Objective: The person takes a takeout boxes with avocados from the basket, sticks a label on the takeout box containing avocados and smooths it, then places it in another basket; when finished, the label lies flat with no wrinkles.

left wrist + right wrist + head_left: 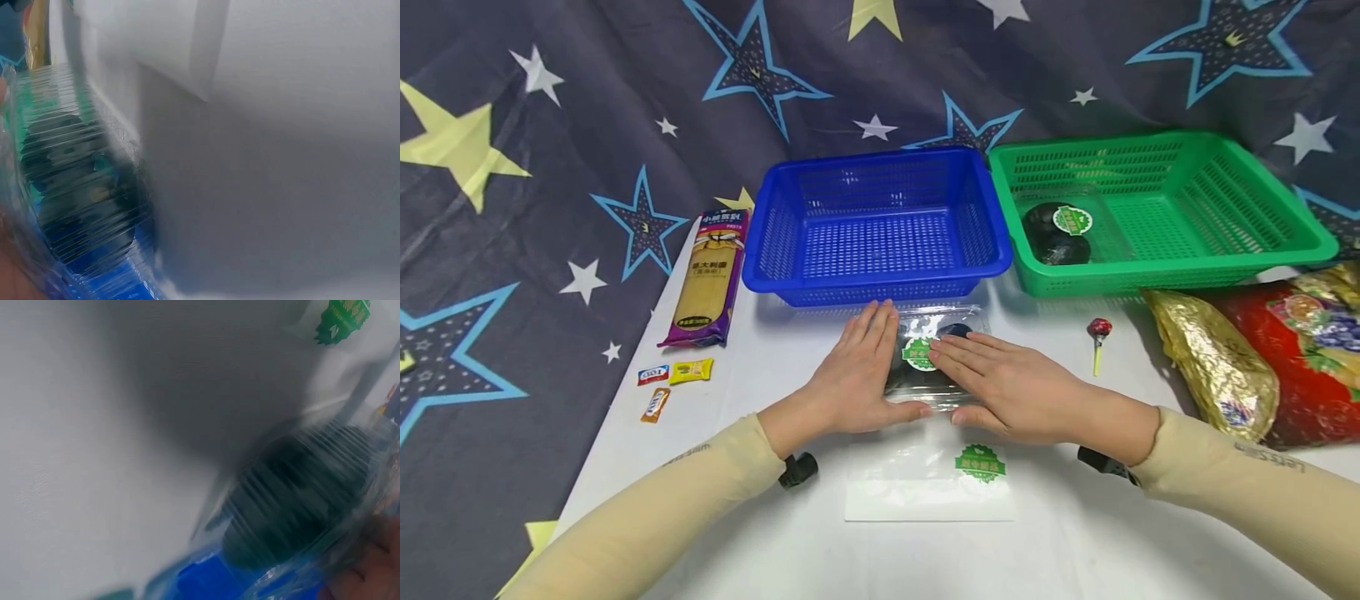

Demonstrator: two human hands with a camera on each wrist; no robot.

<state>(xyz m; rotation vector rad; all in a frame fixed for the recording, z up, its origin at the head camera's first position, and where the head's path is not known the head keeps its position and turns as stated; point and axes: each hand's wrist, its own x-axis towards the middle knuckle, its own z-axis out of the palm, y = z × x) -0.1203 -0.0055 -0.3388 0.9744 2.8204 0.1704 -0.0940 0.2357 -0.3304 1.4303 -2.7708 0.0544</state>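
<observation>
A clear plastic box (936, 392) lies in front of the blue basket, with dark rounded fruits inside that look like avocados. On its lid is a round white and green sticker (917, 354). My left hand (861, 375) rests along the box's left side, fingers straight. From the right, my right hand (1007, 379) lays straight fingers over the lid, fingertips at the sticker. Through ribbed plastic, dark fruit (81, 187) shows in the left wrist view, and dark fruit (300, 494) in the right wrist view. A sheet (925, 500) bearing a green sticker (980, 462) lies nearer me.
Behind stand a blue basket (880, 287) and a green basket (1165, 279), the green one holding another fruit box (1060, 233). Left are a spaghetti pack (711, 279) and small wrapped candies (691, 371). Right are a lollipop (1099, 329) and a red and gold bag (1292, 367).
</observation>
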